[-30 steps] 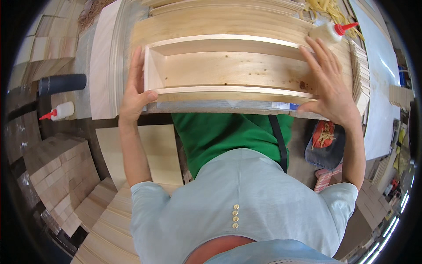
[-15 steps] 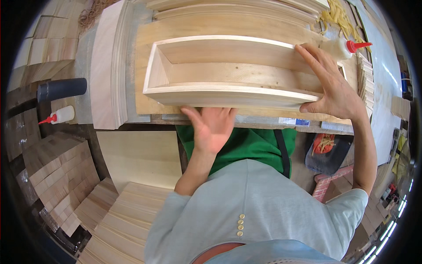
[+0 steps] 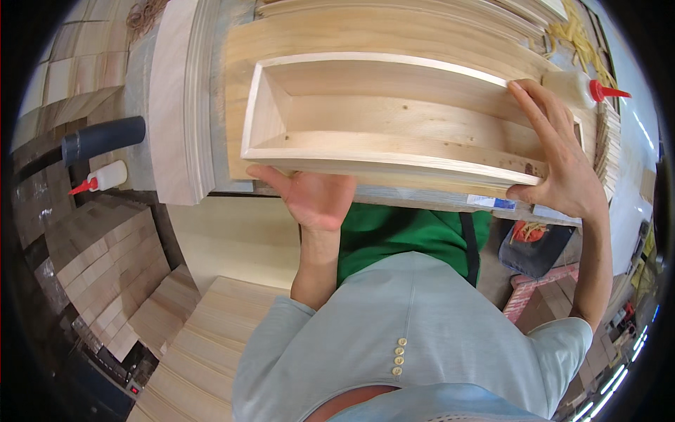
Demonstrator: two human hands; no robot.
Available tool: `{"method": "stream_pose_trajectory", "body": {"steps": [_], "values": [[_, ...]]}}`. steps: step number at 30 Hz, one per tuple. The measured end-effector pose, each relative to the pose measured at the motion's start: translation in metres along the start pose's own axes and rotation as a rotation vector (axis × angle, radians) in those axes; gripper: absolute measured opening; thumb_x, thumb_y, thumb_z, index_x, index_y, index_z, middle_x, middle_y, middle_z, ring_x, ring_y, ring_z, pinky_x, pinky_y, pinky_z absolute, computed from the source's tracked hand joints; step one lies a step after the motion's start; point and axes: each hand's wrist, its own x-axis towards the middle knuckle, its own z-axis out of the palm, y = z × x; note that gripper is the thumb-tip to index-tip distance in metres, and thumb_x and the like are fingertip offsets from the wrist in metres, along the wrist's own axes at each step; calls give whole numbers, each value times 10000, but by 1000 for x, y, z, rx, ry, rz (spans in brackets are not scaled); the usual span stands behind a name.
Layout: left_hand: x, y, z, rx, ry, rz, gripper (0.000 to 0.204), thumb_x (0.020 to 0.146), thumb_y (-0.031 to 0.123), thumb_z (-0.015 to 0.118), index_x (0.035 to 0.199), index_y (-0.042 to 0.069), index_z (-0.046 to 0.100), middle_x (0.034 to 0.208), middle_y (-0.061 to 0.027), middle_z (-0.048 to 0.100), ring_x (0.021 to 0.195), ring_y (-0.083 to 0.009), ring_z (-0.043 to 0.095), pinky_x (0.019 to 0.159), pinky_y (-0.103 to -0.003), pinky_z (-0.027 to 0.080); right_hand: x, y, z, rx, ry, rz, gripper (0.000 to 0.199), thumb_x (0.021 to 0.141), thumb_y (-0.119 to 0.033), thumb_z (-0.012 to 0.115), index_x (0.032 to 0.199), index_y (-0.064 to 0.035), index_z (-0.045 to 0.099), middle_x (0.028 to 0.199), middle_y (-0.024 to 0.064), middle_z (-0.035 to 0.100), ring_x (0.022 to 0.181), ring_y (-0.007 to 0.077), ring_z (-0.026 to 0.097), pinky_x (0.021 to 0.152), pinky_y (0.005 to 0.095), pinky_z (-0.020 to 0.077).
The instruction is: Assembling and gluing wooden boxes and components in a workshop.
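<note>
A long, open wooden box (image 3: 394,114) of pale wood lies across the view above the workbench, its hollow side facing up. My right hand (image 3: 566,151) spans its right end, fingers over the far wall's rim and thumb against the near wall. Palm up, my left hand (image 3: 318,199) is at the near side toward the left end. Its thumb points left below the near wall, and its fingers run out of sight beneath the box. A light board (image 3: 295,36) shows on the bench behind the box.
White glue bottles with red nozzles stand at the right (image 3: 573,88) and left (image 3: 109,176). Upright panels (image 3: 176,105) and a dark tube (image 3: 105,138) are on the left. Below lie stacked boards (image 3: 211,337) and wood blocks (image 3: 105,260). A dark bin (image 3: 531,254) sits lower right.
My left hand has slid left along the box's near side, its fingers now further underneath. The right hand keeps its hold on the right end. The whole view has shifted slightly.
</note>
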Motion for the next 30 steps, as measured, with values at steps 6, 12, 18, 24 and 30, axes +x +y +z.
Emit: {"method": "stream_pose_trajectory", "body": {"steps": [6,12,18,24,30], "values": [[-1,3,9,360,226,60,880,753,787,469,1429,234,370,1447,106,380,1312,-127,310,1098,-375,213,0,-3,0,-18,6,-25,1106,425,-190,781,1441,-131,349,1390,132,376,1295,345,348,1104,449,276],[-6,11,-14,142,-111,-42,880,784,763,455,1423,163,376,1472,30,363,1339,-177,290,1106,-400,212,-2,-4,3,-19,40,-89,1111,459,-225,814,1450,-116,325,1410,148,360,1313,354,329,1119,456,254],[-66,26,8,762,124,-227,709,931,555,435,1377,5,393,1353,-178,488,1220,-310,491,1009,-420,394,-20,-7,13,-100,92,-98,1205,405,-299,855,1454,-94,299,1443,135,344,1355,337,296,1151,471,210],[-85,71,72,1530,173,-260,136,895,45,589,995,-41,621,871,-118,683,780,-192,671,712,-282,534,-34,-12,26,-184,178,-69,1158,435,-260,865,1441,-94,316,1455,102,352,1357,316,304,1152,470,215],[-43,93,80,1649,172,472,204,908,65,598,1082,-41,606,952,-95,666,901,-146,623,833,-268,486,-26,-12,29,-151,253,-50,1105,501,-313,853,1447,-105,321,1462,114,341,1359,322,298,1141,474,221]]}}
